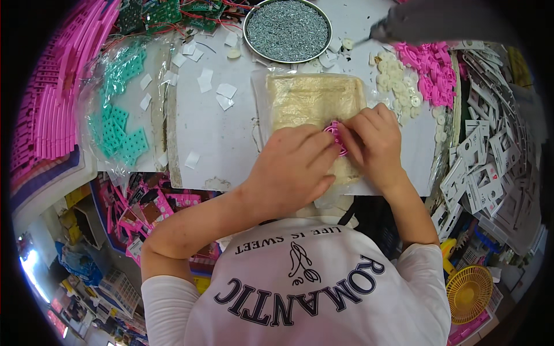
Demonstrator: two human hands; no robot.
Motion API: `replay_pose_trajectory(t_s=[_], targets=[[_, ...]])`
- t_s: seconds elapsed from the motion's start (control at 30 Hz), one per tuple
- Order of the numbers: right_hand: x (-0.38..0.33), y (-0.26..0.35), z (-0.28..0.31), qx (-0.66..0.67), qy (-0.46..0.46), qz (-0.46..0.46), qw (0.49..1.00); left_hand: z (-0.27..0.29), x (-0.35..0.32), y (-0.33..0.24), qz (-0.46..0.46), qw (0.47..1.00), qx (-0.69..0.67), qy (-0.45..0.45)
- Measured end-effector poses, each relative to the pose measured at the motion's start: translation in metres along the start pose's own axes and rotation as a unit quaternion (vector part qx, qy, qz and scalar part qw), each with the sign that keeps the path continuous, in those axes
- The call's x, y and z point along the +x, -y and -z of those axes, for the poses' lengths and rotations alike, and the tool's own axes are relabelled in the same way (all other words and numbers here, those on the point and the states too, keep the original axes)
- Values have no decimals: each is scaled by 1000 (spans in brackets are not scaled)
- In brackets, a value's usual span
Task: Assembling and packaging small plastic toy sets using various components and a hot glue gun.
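Over the plastic-wrapped yellowish pad (311,98) in the middle of the workbench, my two hands meet at a small pink round plastic part (333,131). My left hand (291,164) comes in from the left, its fingers curled against the part's left side. On the other side, the fingers of my right hand (375,141) are bent and pinch its right edge. Much of the part is hidden behind the fingers, so I cannot make out any smaller piece between them.
Behind the pad stands a round tin of screws (287,30). A dark electric screwdriver (438,24) juts in at upper right, above pink parts (430,72) and cream discs (397,83). Teal pieces (118,127) lie bagged at left; white panels (485,155) are heaped at right.
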State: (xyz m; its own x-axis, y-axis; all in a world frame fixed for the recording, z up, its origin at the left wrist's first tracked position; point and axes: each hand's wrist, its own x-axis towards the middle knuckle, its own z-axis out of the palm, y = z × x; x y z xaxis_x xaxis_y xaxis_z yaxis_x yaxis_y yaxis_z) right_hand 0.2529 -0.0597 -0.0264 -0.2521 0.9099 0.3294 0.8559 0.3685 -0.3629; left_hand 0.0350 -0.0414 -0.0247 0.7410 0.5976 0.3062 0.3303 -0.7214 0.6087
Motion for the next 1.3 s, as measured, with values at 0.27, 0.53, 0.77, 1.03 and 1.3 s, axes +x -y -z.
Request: replay_pose_trajectory(t_s=[0.27,0.53,0.77,1.03,1.3], targets=[[-3,-16,4,52,37,-8,998,-6,-12,-2,9,990,102,93],[7,-2,7,10,87,-27,996,9,-1,5,64,984,-9,164],[5,9,10,31,74,-63,995,236,-7,95,83,915,226,-324],[9,6,9,79,79,-49,993,497,-164,301,563,593,482,-316],[11,0,16,70,62,-30,995,504,-191,342,593,632,448,-219]])
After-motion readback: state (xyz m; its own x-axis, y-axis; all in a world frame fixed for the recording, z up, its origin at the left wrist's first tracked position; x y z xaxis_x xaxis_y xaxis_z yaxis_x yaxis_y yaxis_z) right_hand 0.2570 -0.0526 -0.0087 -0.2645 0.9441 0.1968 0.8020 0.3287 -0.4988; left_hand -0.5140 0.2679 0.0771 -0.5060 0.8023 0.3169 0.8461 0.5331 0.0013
